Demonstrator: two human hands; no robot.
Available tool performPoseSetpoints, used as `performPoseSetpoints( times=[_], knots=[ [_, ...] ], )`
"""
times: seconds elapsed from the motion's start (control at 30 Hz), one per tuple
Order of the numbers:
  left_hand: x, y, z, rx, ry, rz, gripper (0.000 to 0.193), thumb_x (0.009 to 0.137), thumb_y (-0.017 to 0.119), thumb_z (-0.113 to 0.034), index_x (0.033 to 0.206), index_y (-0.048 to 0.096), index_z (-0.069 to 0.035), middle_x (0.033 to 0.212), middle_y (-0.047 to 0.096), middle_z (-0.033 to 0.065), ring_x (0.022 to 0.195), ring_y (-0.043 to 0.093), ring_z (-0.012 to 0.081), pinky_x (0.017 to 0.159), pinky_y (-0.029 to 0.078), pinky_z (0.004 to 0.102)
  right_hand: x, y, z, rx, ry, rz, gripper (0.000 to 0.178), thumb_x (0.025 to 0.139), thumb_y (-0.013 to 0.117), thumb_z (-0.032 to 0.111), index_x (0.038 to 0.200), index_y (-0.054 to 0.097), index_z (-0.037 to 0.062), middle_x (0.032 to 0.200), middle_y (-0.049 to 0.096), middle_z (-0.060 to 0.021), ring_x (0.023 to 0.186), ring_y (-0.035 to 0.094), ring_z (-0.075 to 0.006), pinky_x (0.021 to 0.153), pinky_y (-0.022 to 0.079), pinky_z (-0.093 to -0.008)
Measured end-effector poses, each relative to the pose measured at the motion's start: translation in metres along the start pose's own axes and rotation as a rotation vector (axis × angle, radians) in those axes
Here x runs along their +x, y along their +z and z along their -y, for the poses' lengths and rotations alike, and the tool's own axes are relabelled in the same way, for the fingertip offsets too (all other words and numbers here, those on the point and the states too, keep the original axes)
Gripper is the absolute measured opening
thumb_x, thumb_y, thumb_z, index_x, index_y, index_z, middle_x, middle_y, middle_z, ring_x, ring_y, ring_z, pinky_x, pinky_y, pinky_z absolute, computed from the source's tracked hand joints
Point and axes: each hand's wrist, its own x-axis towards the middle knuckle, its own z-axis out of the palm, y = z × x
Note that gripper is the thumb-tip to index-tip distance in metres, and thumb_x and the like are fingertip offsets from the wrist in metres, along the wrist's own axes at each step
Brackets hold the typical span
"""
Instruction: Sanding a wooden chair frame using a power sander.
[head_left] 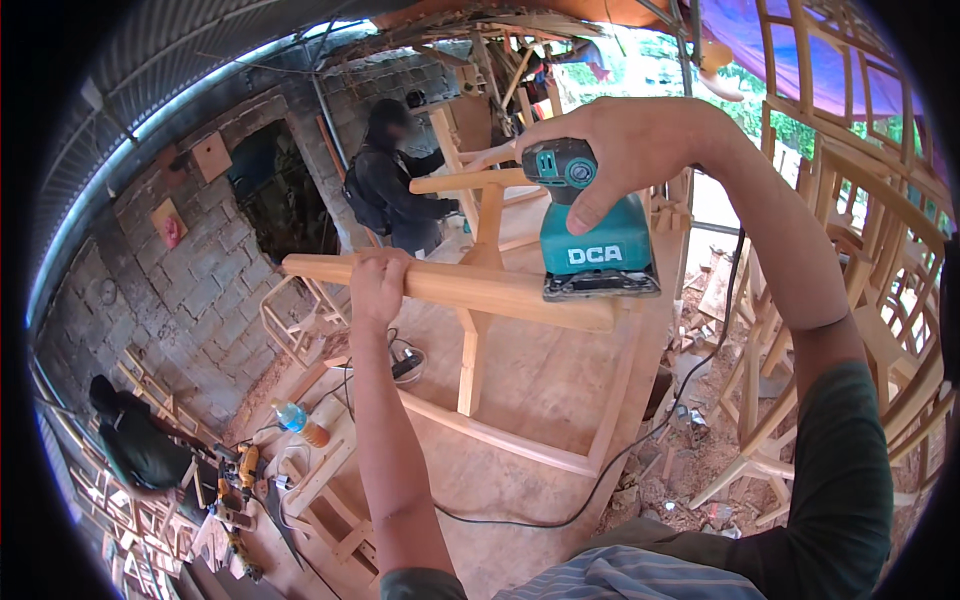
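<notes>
the right hand (640,140) is nearest, bent over the top of a teal power sander (600,235). its thumb presses down the near side of the body; the other fingers reach over to the far side, mostly hidden, so i cannot tell how spread they are. the sander's pad sits on the upper face of a pale wooden rail (460,285), at its right end, and seems to overhang the tip. the step looks like sanding that face: best to hold the pad level, let the machine's weight do the cutting, and not linger at the end, where a tilt could round the corner. strokes along the grain should leave the fewest scratches.

the left hand (378,285) grips the rail toward its other end, fingers pressed together and curled over the wood, well apart from the sander. that looks a sound place to brace; a firm grip should stop the piece from rocking.

below, a black cord (575,520) loops over the plywood surface (530,375); it is worth letting it hang slack, away from the pad. farther off, a co-worker (395,190) in dark clothes stands among wooden parts.
</notes>
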Motion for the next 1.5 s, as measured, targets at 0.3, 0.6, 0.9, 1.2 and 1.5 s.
performPoseSetpoints(
  times=[0.3,0.6,0.9,1.2,1.5],
  knots=[
    [0.001,-0.015,0.015,-0.104,-0.085,0.057,0.038,0.093,0.047,-0.029,0.097,0.073,-0.001,0.102,0.074,0.0172,0.106,0.063,0.0328,0.099,0.042,0.0405,0.056,0.006,0.046,0.127,0.141,0.24,0.105,0.064,0.087,0.054,0.151,0.044,0.0149,0.117,0.066,-0.0163,0.087,0.068,-0.0259,0.059,0.056,-0.0352],
    [0.061,-0.061,-0.07,-0.657,-0.09,0.217,0.113,0.067,0.091,-0.043,0.156,0.031,-0.006,0.141,0.055,0.0149,0.126,0.056,0.0278,0.111,0.04,0.0392,0.144,0.044,0.066,0.014,0.034,0.129,0.067,0.068,0.08,0.047,0.111,0.066,-0.0032,0.089,0.071,-0.0192,0.071,0.07,-0.026,0.055,0.054,-0.0373],
    [0.063,-0.009,-0.116,-0.785,-0.037,0.201,0.139,0.043,0.105,-0.02,0.156,0.024,-0.006,0.14,0.052,0.0148,0.128,0.052,0.0237,0.112,0.041,0.0364,0.084,0.028,0.043,0.144,0.108,0.144,0.054,0.067,0.077,0.049,0.086,0.068,-0.0004,0.058,0.061,-0.0104,0.05,0.061,-0.0245,0.045,0.05,-0.037],
    [0.063,0.007,-0.168,-0.59,-0.077,0.213,0.125,0.054,0.102,-0.036,0.148,0.029,0.003,0.136,0.054,0.0179,0.124,0.056,0.0259,0.106,0.045,0.0361,0.057,0.024,0.016,0.048,0.119,0.17,0.066,0.07,0.078,0.042,0.118,0.063,-0.0017,0.094,0.071,-0.0161,0.076,0.067,-0.0267,0.076,0.054,-0.0355],
    [0.067,-0.026,-0.112,-0.455,-0.155,0.288,0.114,0.062,0.094,-0.057,0.134,0.038,0.013,0.116,0.066,0.0194,0.109,0.064,0.024,0.099,0.049,0.034,0.111,0.05,0.041,0.071,0.19,-0.019,0.058,0.073,0.075,0.041,0.109,0.062,-0.0025,0.093,0.068,-0.0184,0.086,0.067,-0.03,0.078,0.052,-0.0398]
  ],
)
